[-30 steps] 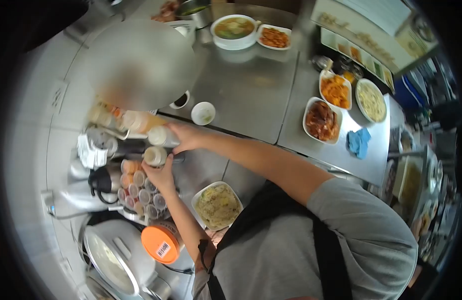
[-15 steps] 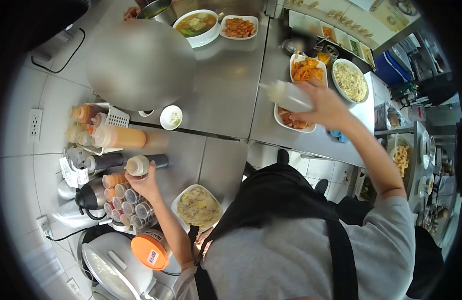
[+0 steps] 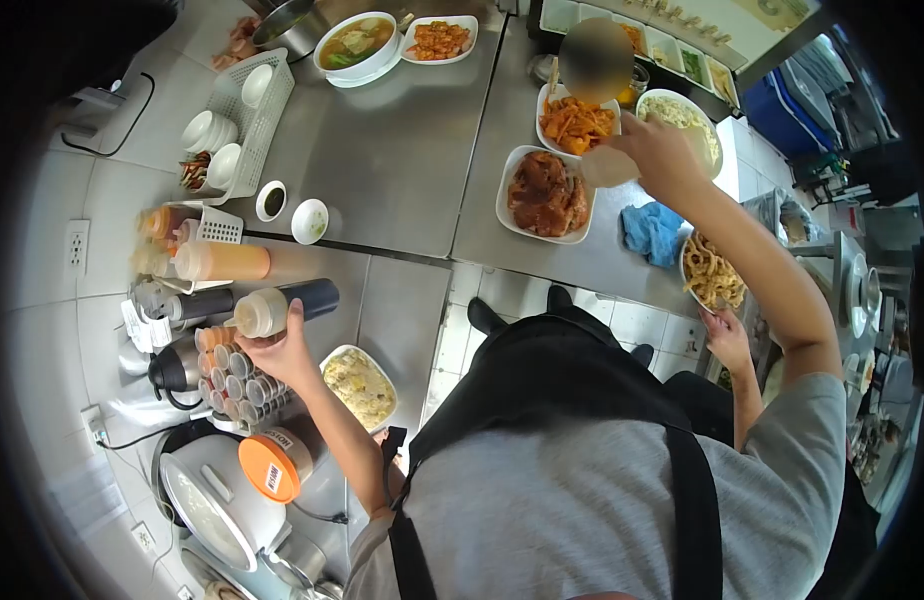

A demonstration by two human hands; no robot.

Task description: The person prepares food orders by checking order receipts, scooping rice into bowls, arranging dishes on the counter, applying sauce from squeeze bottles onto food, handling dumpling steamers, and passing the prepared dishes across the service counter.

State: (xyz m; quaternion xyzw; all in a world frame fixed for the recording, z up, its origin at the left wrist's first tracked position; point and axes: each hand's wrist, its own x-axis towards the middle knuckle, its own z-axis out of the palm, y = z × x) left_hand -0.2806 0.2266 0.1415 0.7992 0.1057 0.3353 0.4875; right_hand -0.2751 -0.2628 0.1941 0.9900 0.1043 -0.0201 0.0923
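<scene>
My left hand (image 3: 284, 348) is wrapped round a squeeze bottle of dark sauce (image 3: 316, 297), its pale cap end toward the wall. Over the right-hand counter my right hand (image 3: 674, 160) grips a pale squeeze bottle (image 3: 610, 168), blurred by motion. This bottle is just right of a dish of glazed brown meat (image 3: 542, 195) and below a dish of orange food (image 3: 576, 124). A bowl of pale, chopped-looking food (image 3: 717, 150) is partly hidden behind my right hand. Beneath my left forearm stands a dish of yellowish rice-like food (image 3: 360, 388).
Another person's hand (image 3: 728, 340) holds a plate of fried rings (image 3: 712, 272) at the counter edge, near a blue cloth (image 3: 652, 230). Left are sauce bottles (image 3: 222, 262), stacked lidded cups (image 3: 244, 385), an orange-lidded tub (image 3: 270, 470) and a rice cooker (image 3: 207, 520). Soup (image 3: 358, 48) stands at the back.
My right hand's bottle has moved off the meat dish, leaving it uncovered. My left hand's bottle now lies more lengthwise in view. Another person's hand with fried rings has appeared. The view has shifted.
</scene>
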